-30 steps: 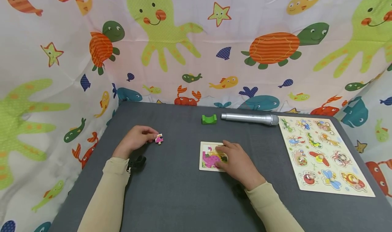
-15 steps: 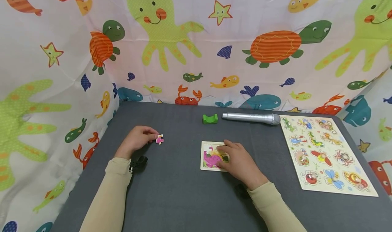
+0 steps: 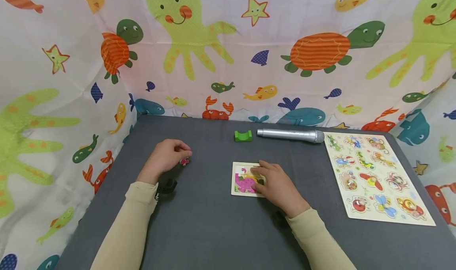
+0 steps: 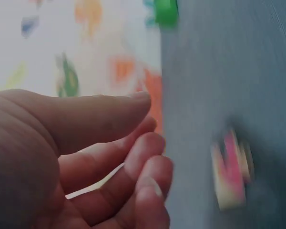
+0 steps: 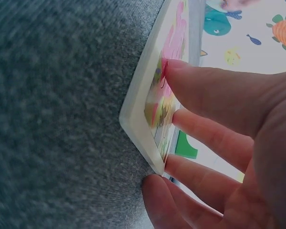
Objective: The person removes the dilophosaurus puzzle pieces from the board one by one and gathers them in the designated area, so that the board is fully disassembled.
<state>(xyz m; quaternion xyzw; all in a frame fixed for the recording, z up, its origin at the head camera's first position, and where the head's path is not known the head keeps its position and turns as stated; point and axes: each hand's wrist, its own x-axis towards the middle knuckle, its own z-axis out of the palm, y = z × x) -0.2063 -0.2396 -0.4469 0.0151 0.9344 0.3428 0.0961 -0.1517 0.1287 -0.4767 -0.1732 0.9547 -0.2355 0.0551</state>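
Note:
My left hand (image 3: 164,159) hovers over a small pink jigsaw piece (image 3: 184,161) on the table, left of centre. In the left wrist view its fingers are loosely bent with nothing between them, and the blurred jigsaw piece (image 4: 231,174) lies apart from them. My right hand (image 3: 279,188) rests on a small framed jigsaw puzzle (image 3: 244,184) with a pink animal picture. The right wrist view has the thumb touching the picture on the puzzle (image 5: 174,43) and the other fingers extended along its far side. Part of the picture is hidden beneath that hand.
Behind the puzzle sit a green curved block (image 3: 243,136) and a silver microphone (image 3: 290,135). A large wooden board (image 3: 379,179) with several bug pictures lies at the right. A sea-animal curtain (image 3: 221,56) encloses the grey table (image 3: 210,222).
My left hand has come off the jigsaw piece and shifted slightly up and right above it. My right hand stays on the framed puzzle. The head view has tilted slightly.

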